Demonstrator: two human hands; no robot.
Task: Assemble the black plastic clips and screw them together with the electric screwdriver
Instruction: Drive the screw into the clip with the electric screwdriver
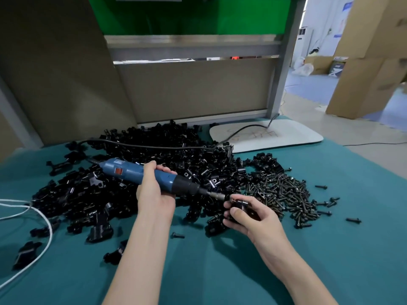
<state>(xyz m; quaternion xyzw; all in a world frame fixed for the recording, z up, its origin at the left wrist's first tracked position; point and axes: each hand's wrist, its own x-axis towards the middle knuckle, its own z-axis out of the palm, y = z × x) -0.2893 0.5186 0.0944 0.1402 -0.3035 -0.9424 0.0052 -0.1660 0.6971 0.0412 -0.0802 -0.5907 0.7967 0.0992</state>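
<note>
My left hand (pixel 154 190) grips the blue electric screwdriver (pixel 132 170) around its barrel, with the tool lying nearly level and its bit (pixel 217 195) pointing right. My right hand (pixel 248 214) holds a black plastic clip (pixel 239 205) between thumb and fingers, and the bit's tip touches the top of that clip. A big heap of loose black clips (pixel 154 164) covers the teal table behind and left of my hands. To the right of the clip lies a pile of dark screws (pixel 284 194).
The screwdriver's black cable (pixel 154 146) runs over the heap to a white tray (pixel 275 135) at the back right. A white cord (pixel 44 221) loops at the left edge. Stray screws (pixel 353 220) and clips (pixel 26 252) dot the teal cloth (pixel 220 271). A grey partition stands behind.
</note>
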